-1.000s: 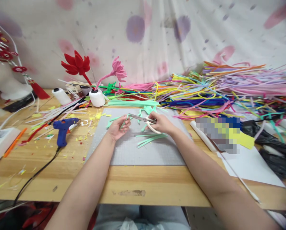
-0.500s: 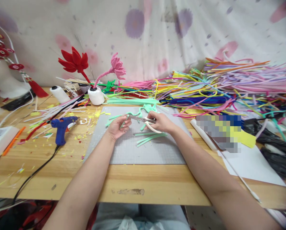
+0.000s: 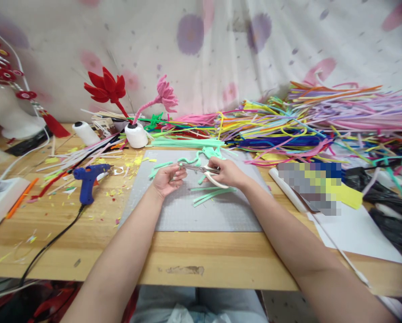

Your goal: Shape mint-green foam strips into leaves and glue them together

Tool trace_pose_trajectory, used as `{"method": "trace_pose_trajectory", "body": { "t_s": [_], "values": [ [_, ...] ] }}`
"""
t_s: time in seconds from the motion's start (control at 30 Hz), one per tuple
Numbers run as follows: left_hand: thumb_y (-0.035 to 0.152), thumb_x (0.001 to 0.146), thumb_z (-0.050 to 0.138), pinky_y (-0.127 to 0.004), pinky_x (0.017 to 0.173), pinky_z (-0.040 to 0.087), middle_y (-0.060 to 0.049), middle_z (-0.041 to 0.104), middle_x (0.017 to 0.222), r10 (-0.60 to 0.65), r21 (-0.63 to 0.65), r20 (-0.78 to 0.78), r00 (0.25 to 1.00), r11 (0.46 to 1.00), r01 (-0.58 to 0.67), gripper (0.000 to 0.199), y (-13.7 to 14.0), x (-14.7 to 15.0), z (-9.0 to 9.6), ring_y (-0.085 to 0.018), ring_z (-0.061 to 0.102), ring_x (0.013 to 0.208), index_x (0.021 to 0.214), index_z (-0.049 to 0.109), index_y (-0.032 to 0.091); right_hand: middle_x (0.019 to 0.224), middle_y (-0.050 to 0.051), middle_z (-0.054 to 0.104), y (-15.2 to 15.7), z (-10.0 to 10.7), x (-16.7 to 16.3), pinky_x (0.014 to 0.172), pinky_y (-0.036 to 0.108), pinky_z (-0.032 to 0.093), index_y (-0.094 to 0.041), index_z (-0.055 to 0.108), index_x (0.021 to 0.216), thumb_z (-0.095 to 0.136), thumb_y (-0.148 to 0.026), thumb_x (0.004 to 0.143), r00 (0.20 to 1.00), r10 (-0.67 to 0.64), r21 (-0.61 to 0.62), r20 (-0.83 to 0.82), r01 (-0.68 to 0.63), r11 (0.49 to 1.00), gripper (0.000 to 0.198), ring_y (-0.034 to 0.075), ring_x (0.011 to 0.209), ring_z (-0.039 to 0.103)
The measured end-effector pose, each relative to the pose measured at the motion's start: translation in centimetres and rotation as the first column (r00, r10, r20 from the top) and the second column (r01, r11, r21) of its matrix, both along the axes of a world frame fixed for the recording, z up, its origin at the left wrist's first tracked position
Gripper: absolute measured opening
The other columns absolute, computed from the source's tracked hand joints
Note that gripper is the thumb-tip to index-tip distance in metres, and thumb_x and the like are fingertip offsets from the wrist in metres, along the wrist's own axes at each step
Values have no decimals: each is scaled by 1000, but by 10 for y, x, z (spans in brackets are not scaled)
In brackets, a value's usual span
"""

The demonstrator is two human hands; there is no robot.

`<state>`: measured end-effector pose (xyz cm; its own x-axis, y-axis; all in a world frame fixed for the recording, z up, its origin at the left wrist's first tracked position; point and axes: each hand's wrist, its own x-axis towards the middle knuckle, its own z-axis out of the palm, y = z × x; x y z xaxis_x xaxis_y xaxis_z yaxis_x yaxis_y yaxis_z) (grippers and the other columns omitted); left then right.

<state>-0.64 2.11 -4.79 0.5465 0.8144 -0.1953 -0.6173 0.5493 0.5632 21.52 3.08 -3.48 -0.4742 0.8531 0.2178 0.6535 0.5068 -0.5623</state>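
My right hand [image 3: 228, 172] grips a pair of scissors [image 3: 217, 180] with white handles, its blades pointing left over the grey cutting mat [image 3: 174, 215]. At the blade tips, my left hand [image 3: 169, 180] pinches a short mint-green pipe cleaner piece, mostly hidden by the fingers. Just behind the hands lies a wavy mint-green pipe cleaner shape [image 3: 211, 152]. Several straight mint-green pipe cleaner lengths [image 3: 214, 193] rest on the mat below the scissors. More short mint-green pieces [image 3: 160, 166] are to the left, behind my left wrist.
A blue glue gun [image 3: 87, 181] with a black cord stands left of the mat, among yellow scraps. Behind it, red and pink flowers rise from a white spool [image 3: 136, 135]. Piles of coloured pipe cleaners [image 3: 275, 128] line the back. White paper [image 3: 359, 233] lies at right.
The scissor blades look slightly further apart than before. Both hands stay nearly in place, and the whole view has shifted a little.
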Motion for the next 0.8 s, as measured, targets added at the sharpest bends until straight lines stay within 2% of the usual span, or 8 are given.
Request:
{"method": "trace_pose_trajectory", "body": {
  "t_s": [0.2, 0.4, 0.63, 0.8],
  "values": [
    [9, 68, 51, -10, 31, 17, 3, 30, 54, -13, -1, 7, 1000, 1000, 13, 10, 0, -1, -1, -3, 30, 41, 62, 45, 13, 66, -2, 53, 0, -2, -2, 55, 21, 29, -19, 49, 70, 62, -51, 58, 1000, -25, 23, 6, 25, 999, 37, 10, 60, 44],
    [10, 67, 52, -10, 32, 18, 3, 31, 53, -17, 53, 27, 1000, 998, 16, 11, -1, 1, 1, -4, 33, 44, 61, 44, 13, 65, -3, 52, 0, 0, -2, 55, 21, 29, -19, 49, 71, 61, -52, 59, 1000, -25, 27, 8, 25, 999, 37, 10, 59, 43],
    [9, 68, 50, -10, 32, 18, 2, 34, 54, -28, 151, -31, 999, 988, 32, 6, 0, 0, 2, -6, 36, 47, 70, 49, 14, 69, -2, 53, -2, 4, 1, 56, 21, 30, -19, 48, 74, 59, -50, 62, 1000, 1, 5, 24, -1, 1000, 35, 11, 62, 45],
    [9, 66, 53, -9, 32, 15, 2, 33, 54, -46, 129, -50, 998, 990, 52, 8, 0, 1, 3, -6, 35, 47, 73, 50, 13, 68, -2, 51, -2, 5, 2, 56, 21, 30, -18, 46, 72, 58, -50, 63, 1000, 17, 5, 21, -17, 1000, 34, 10, 62, 44]
  ]
}}
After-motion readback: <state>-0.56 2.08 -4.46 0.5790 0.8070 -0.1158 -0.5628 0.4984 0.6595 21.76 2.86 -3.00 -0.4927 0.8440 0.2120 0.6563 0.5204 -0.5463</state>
